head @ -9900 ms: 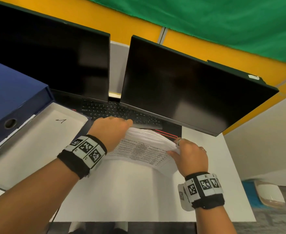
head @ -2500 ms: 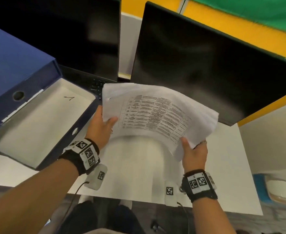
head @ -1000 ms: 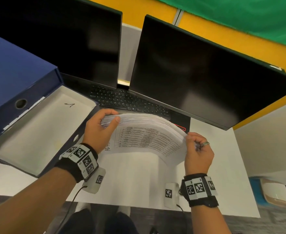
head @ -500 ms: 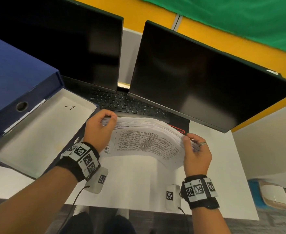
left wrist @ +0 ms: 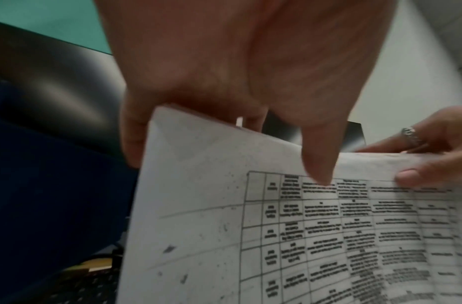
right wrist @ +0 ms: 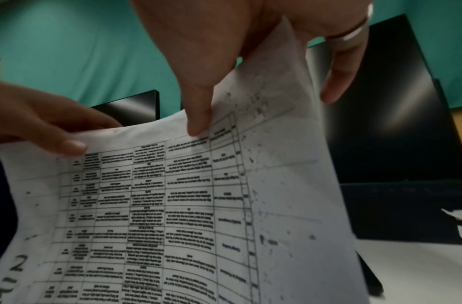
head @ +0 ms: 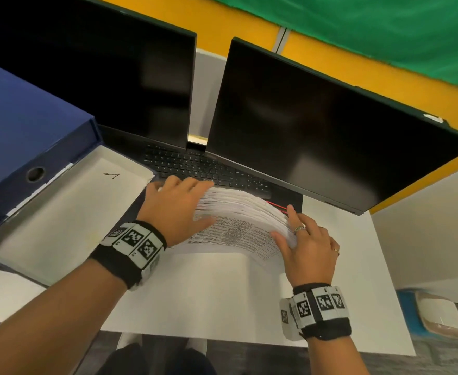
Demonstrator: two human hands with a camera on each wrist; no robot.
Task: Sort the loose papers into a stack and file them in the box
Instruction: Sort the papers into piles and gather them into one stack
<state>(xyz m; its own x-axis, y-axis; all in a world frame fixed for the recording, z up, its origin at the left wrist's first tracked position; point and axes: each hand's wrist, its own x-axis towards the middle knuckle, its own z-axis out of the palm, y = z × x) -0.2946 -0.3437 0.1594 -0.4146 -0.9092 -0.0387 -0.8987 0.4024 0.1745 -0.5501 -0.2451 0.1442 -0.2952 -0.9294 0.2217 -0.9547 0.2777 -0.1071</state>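
A thick stack of printed papers (head: 238,212) stands on its long edge on the white desk (head: 208,293), bowed, with a table-printed page facing me. My left hand (head: 195,204) lies over the stack's top left; its thumb (left wrist: 318,164) presses the front page and its fingers reach behind. My right hand (head: 290,226) grips the stack's right edge, thumb (right wrist: 198,115) in front and fingers behind. The blue file box (head: 19,117) lies open at the left, its pale tray (head: 60,217) holding nothing and marked with a small scribble.
Two black monitors (head: 317,136) stand close behind the stack, over a black keyboard (head: 195,166). A black item with a red edge (head: 282,207) lies behind the papers. The desk's right edge (head: 392,293) drops to a floor with a blue and white object (head: 433,315).
My left hand has slid right from the stack's top left corner and now lies across its top edge. The right hand has shifted on the right edge. The stack still stands on the desk.
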